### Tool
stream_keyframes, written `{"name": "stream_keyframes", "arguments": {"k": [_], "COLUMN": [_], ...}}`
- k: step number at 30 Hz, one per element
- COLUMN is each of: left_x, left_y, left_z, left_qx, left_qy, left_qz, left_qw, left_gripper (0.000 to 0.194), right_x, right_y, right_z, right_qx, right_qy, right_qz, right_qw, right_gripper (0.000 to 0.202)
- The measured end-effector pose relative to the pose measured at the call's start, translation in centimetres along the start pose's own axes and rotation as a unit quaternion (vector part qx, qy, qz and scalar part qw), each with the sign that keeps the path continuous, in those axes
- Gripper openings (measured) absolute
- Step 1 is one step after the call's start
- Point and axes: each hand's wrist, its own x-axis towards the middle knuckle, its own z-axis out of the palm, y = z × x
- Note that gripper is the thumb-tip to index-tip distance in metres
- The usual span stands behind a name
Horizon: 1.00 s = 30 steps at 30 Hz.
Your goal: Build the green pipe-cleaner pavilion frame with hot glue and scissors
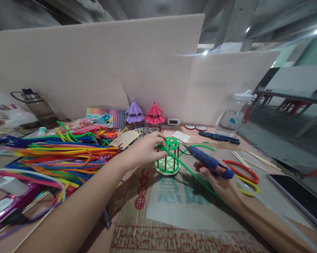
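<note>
Glue gun (209,161) sits in the right hand (208,173), right of centre, fingers wrapped round its body, nozzle angled to upper left. From where I'm standing the tip is just beside the model (172,143), mid-frame; can't tell if it touches or if any glue is out.

Left hand (146,149) comes in from lower left: thumb and fingers pinched nearly closed on the green strip (194,173) at the model's top ring. Rest of the strip slants down to lower right, past the right hand. Can't tell if the right hand touches it.

Model stands upright on its base, brown posts between base and ring, sheet (179,207) with printed characters nearer the viewer.

Doing it well, my take: small dab at the contact point, not a long bead. Press the strip onto the ring, hold until the glue grabs, only then shift the grip. Fingertips off the hot nozzle; they look close. Steady the ring with light pressure, since the thin posts would probably rack under a side push. Keep the loose tail clear of the gun, or it could drag the joint.
</note>
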Motion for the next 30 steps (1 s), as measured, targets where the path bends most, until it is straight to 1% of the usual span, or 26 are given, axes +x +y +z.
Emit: {"name": "stream_keyframes", "arguments": {"k": [4,6,9,15,22,27,30], "left_x": [0.0,0.1,0.0,0.0,0.0,-0.1,-0.1], "left_y": [0.1,0.1,0.0,0.0,-0.1,0.0,0.1], "left_z": [-0.1,-0.1,-0.2,-0.3,-0.4,-0.4,-0.3], "left_qx": [-0.005,-0.005,-0.001,0.003,0.005,0.01,0.012], "left_qy": [-0.003,-0.001,-0.006,-0.006,-0.009,-0.007,-0.007], "left_qz": [0.0,-0.002,-0.011,-0.014,-0.014,-0.015,-0.017], "left_qw": [1.0,1.0,1.0,1.0,1.0,1.0,1.0], "left_gripper": [0.012,0.014,0.016,0.018,0.018,0.018,0.018], "right_x": [-0.1,-0.1,-0.1,0.0,0.6,0.6,0.4], "right_y": [-0.8,-1.2,-1.3,-0.9,-0.1,-0.6,-0.7], "right_z": [0.3,0.3,0.2,0.0,-0.1,-0.2,-0.1], "right_qx": [0.0,0.002,-0.002,-0.053,-0.053,-0.084,-0.092], "right_qy": [-0.029,-0.033,-0.037,-0.041,-0.027,-0.049,-0.05], "right_qz": [-0.052,-0.059,-0.039,-0.012,-0.023,-0.016,-0.012], "right_qw": [0.998,0.998,0.999,0.998,0.998,0.995,0.994], "right_gripper": [0.035,0.036,0.034,0.031,0.033,0.032,0.034]}}
